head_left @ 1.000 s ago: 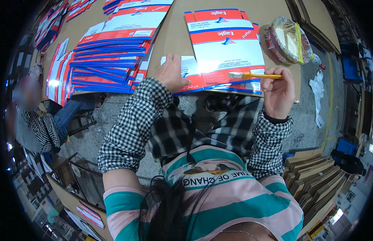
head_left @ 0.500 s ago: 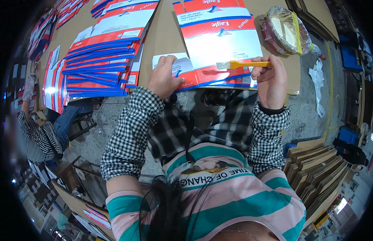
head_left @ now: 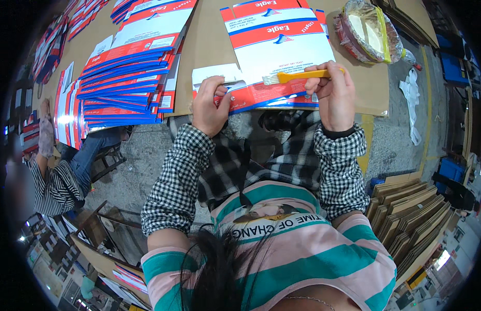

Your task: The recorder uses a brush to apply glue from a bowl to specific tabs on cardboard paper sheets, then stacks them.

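Note:
A flat printed carton blank [head_left: 279, 54] in red, white and blue lies before me at the table's near edge. My left hand [head_left: 211, 106] is closed at its near left corner, with curled fingers against the white flap [head_left: 209, 74] and the thumb by the red border. In my right hand [head_left: 335, 98] is a flat brush [head_left: 305, 75] with a yellow handle, pinched near the handle's end. Its pale bristles point left, over or on the near part of the blank; contact is hard to tell. Beyond my right hand stands a plastic-lined tub [head_left: 349, 49] with whitish contents.
A fanned stack of similar cartons [head_left: 123, 85] lies on the brown table [head_left: 206, 33] at left, with more piles beyond. Flat brown cardboard [head_left: 406, 220] leans at lower right. Someone in a striped top [head_left: 56, 189] works at far left. White plastic [head_left: 410, 98] lies on the floor.
The brush in my right hand has moved left across the blank's near part. My left hand's fingers have curled in more at the flap. The whole view has shifted slightly.

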Action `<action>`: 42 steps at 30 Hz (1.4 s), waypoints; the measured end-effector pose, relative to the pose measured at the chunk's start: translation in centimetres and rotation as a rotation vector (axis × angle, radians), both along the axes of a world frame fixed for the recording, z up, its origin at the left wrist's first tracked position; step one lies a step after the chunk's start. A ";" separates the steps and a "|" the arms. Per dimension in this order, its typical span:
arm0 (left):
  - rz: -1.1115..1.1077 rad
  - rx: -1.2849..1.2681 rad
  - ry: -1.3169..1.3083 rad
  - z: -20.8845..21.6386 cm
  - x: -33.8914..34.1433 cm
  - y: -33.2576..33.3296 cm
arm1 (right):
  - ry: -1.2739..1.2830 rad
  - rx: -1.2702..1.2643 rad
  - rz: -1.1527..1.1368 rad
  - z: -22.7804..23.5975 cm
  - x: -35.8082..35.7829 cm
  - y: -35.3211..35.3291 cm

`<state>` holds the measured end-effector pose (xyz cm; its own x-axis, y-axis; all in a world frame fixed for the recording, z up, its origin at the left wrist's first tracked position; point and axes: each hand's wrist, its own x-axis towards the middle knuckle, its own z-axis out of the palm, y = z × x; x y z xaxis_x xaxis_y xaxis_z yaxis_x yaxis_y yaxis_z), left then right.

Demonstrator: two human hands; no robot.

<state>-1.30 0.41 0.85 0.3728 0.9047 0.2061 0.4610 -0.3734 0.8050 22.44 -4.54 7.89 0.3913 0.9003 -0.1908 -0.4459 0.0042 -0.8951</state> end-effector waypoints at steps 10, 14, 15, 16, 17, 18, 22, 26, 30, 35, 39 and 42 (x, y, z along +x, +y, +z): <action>0.123 0.080 -0.065 -2.2 -0.5 -0.1 | -0.209 0.176 -0.326 3.2 6.4 1.1; 0.149 -0.058 -0.138 -1.4 0.1 -0.6 | -0.437 0.245 -0.574 4.5 11.1 3.0; 0.128 -0.050 -0.151 -1.4 0.2 -0.6 | -0.501 0.206 -0.618 4.4 12.2 3.7; 0.100 -0.030 -0.121 -1.5 0.2 -0.5 | -0.542 0.175 -0.617 4.1 13.1 4.3; 0.087 -0.005 -0.077 -1.4 -0.2 -0.4 | -0.536 0.184 -0.625 3.6 13.3 5.3; 0.088 -0.012 -0.086 -1.6 -0.2 -0.4 | -0.580 0.133 -0.572 3.4 13.5 5.9; 0.112 -0.031 -0.075 -1.5 0.1 -0.4 | -0.653 0.039 -0.413 2.4 14.1 7.9; 0.114 0.002 -0.065 -1.5 0.2 -0.3 | -0.649 -0.052 -0.316 2.4 14.5 8.6; 0.117 -0.011 -0.077 -1.7 0.4 -0.2 | -0.596 -0.002 -0.424 3.3 14.4 7.9; 0.124 -0.019 -0.101 -1.3 0.4 -0.2 | -0.577 0.009 -0.369 3.9 13.9 7.1; 0.134 -0.009 -0.091 -1.5 0.2 -0.4 | -0.572 -0.002 -0.337 4.1 13.4 6.8; 0.140 -0.016 -0.103 -2.1 -0.1 -0.4 | -0.623 0.062 -0.426 4.8 12.5 6.0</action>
<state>-1.41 -0.02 -1.22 0.2201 0.9499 0.2220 0.4222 -0.2979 0.8562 34.94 1.44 12.65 0.7268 0.6488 0.2254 0.1937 0.1213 -0.9735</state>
